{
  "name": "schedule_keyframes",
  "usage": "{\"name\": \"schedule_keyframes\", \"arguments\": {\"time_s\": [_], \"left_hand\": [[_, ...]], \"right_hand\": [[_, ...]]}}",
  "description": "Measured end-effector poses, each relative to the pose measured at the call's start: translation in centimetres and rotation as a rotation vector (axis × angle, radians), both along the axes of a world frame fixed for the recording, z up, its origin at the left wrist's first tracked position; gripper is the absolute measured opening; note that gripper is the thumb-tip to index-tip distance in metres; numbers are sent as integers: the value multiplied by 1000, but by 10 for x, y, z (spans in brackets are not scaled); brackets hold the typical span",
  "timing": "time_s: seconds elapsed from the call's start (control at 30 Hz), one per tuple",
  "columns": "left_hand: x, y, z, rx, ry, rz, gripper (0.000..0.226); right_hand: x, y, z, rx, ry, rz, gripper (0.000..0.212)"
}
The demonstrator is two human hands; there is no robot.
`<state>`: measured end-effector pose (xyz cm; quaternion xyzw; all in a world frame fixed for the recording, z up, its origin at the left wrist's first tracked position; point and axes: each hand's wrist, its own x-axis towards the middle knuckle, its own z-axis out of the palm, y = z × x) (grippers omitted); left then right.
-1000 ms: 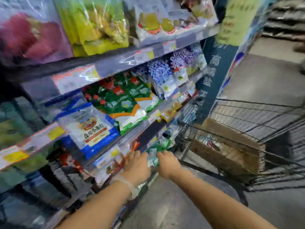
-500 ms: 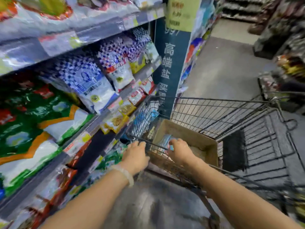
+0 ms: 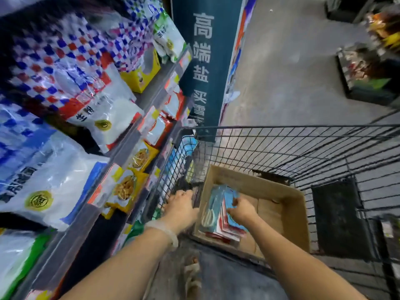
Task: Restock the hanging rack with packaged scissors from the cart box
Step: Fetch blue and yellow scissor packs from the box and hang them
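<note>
Head view, store aisle: at far left, shelves [image 3: 138, 135] carry white bags [image 3: 54, 169] with blue and red checks, and yellow packets [image 3: 127, 187] sit on the tier below. Next comes my left hand [image 3: 180, 205], wearing a pale bracelet [image 3: 164, 231], resting on the near corner of the wire cart [image 3: 303, 148]; the fingers curl over the cart's rim, gripping it as far as I can tell. Behind it a dark teal pillar [image 3: 205, 61] with white characters stands at the shelf end. Inside the cart sits an open cardboard box [image 3: 287, 204], and the scissor packs [image 3: 216, 213] lie stacked against its left wall, blue cards with red edges, one pair's pale handles showing through the plastic. My right hand [image 3: 243, 210] is down in the box on top of the stack, fingers bent and pinching the upper pack's edge. At far right, across the grey floor [image 3: 281, 72], a low bin [image 3: 368, 76] of goods stands well apart from the cart.
</note>
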<state>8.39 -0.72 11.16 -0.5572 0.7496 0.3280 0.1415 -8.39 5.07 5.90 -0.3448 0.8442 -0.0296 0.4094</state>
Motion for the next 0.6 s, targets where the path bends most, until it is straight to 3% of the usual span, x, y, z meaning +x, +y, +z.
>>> {"name": "schedule_keyframes", "arguments": {"time_s": [0.23, 0.47, 0.6], "left_hand": [[-23, -43, -69, 191, -32, -15, 56], [-23, -52, -115, 246, -13, 48, 46], [-18, -55, -120, 239, -6, 103, 42]], "right_hand": [[-8, -41, -83, 122, -46, -93, 35], [-4, -68, -149, -6, -16, -340, 44], [-7, -77, -157, 19, -48, -324, 30]]}}
